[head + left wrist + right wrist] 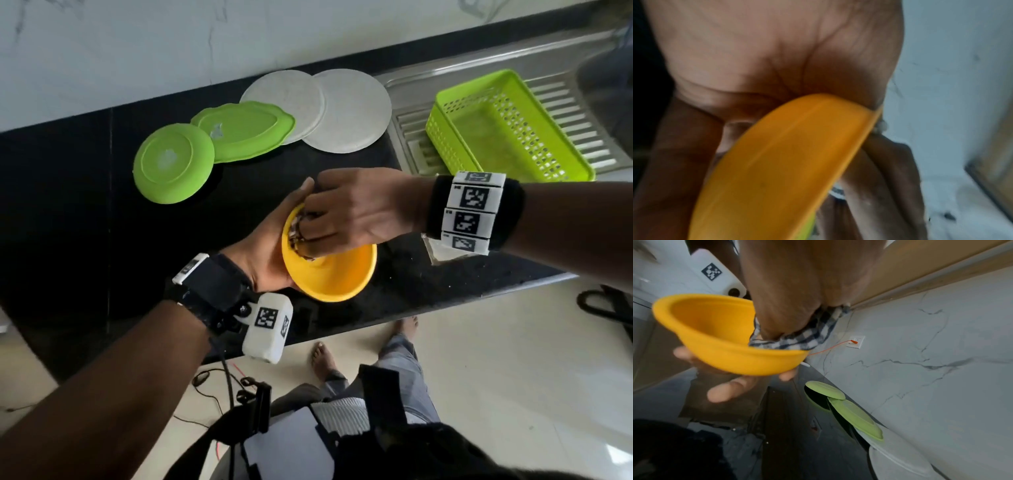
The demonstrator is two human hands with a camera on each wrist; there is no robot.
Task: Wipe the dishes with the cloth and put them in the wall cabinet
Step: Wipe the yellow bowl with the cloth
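A yellow bowl (337,277) is held tilted above the black counter, cupped from beneath by my left hand (270,253). In the left wrist view the yellow bowl (781,170) lies against the palm. My right hand (342,212) reaches into the bowl and grips a checked blue-and-white cloth (807,335) against the inner wall of the yellow bowl (715,331). The left hand's fingertips (725,391) show under the bowl in the right wrist view. The cloth is mostly hidden by the right hand in the head view.
On the counter (68,222) behind lie an upturned green bowl (171,164), a green plate (245,132) and two white plates (346,113), overlapping. A green basket (507,130) stands on the steel drainboard (411,120) at right. A marble wall (941,353) backs the counter.
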